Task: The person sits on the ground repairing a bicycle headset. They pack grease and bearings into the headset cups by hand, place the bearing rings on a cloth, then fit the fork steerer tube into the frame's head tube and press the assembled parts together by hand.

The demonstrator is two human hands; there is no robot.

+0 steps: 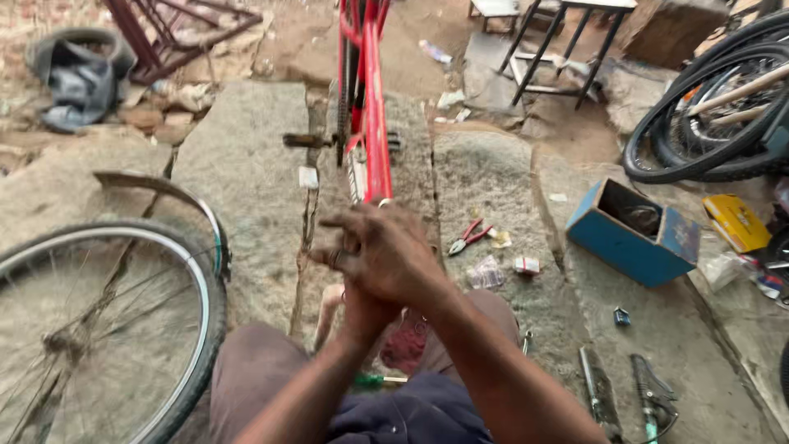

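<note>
Directly before the person's knees, the right hand [386, 255] lies over the left hand [362, 308], both pressed together at the near end of a red bicycle frame [371, 123]; whether the fingers clasp anything cannot be told. Left of them a bicycle wheel [99, 329] rests on the stone floor [246, 181]. Just right of the hands lie red-handled pliers [467, 237], and farther right an open blue box [634, 233].
</note>
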